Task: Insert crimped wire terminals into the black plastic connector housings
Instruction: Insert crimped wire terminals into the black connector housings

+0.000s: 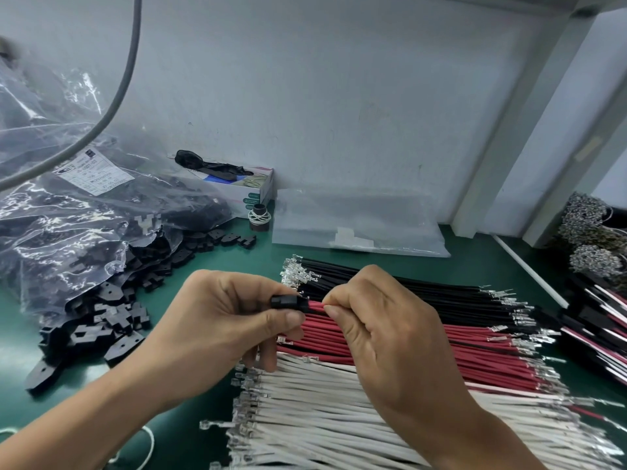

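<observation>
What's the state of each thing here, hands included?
left hand: pinches the black connector housing
black connector housing: held off the mat, red wire entering it
right hand: pinches the red wire
red wire: terminal end inside the housing
plastic bag: torn open, loose housings spilled onto the mat
box: open on top
wire bundles: lying flat in black, red, white rows

Hands (305, 320) joining red wire (314, 306), black housing (284, 302)
</observation>
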